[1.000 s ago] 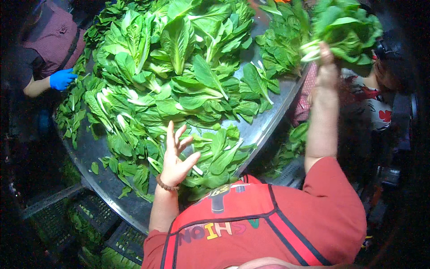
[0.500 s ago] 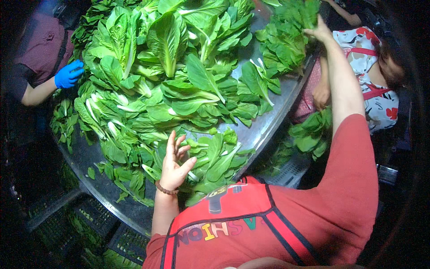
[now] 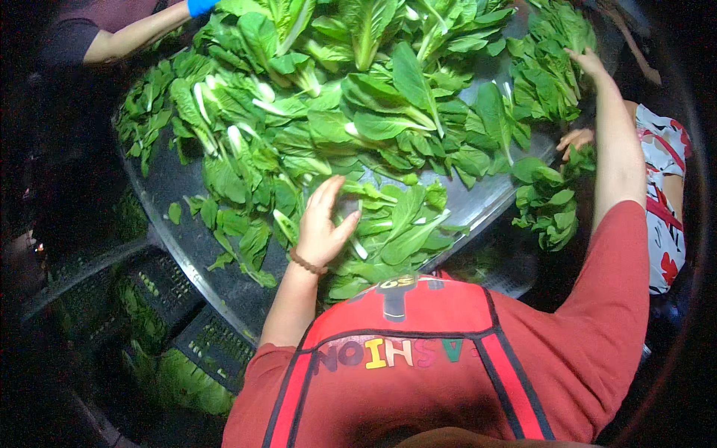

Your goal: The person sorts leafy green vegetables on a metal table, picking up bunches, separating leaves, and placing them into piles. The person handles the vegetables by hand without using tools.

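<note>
Leafy greens with white stems lie heaped over a round metal table. My left hand, a brown bead bracelet at its wrist, is over the near side of the heap with fingers stretched and thumb apart, holding nothing. Beside it lies a small cluster of loose leaves. Far to the right, my outstretched right hand rests against an upright bunch of greens at the table's edge. Its fingers look spread on the leaves, their tips partly among them.
At right, a co-worker's hand is by a leafy bunch beyond the rim. Another co-worker's forearm with a blue glove reaches in at upper left. Dark slotted crates and greens sit below the table at left.
The whole view has shifted, so the heap appears farther right and higher. My right hand stays at the bunch. The co-worker's blue glove has moved in over the heap's far side.
</note>
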Demonstrator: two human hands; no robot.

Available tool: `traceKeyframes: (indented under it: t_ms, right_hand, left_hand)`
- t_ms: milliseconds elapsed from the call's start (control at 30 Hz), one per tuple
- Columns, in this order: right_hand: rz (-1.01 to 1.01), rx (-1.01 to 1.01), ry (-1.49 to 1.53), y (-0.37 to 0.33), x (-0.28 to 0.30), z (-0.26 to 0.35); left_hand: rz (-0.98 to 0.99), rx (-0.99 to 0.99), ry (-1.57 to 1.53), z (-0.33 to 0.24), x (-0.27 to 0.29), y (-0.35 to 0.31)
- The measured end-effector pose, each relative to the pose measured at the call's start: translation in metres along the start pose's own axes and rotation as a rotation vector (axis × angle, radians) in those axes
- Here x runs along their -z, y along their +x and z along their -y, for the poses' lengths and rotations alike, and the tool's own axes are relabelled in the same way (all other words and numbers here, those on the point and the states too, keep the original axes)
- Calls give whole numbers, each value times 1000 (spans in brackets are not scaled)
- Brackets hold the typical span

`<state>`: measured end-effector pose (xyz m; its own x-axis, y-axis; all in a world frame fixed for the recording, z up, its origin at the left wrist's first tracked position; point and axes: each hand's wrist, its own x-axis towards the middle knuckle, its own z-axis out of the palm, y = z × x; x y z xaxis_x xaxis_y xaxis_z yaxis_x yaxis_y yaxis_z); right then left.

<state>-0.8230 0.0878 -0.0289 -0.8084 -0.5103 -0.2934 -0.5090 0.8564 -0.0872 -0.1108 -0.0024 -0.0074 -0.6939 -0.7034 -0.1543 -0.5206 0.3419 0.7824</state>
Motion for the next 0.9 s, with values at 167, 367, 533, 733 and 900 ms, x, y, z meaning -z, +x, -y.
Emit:
traceKeyframes:
  t_ms: [167,367,533,733,900]
  right_hand:
    - [-242,64,-201,-22,51,3]
    - [-334,808,233,-216,86,127]
    - [193,1226,398,-409,2,212]
    - [13,857,327,-449,-173,252]
    - [-27,938,426,-464,-178,241]
  left_hand:
    - [307,-56,464,10,-8,-37]
    - [114,-148,241,12,2,-69]
    - [-125,-67,317,26,23,-87]
    - [-342,300,518,25,29,-104]
    - [-417,310,259,74,24,-117]
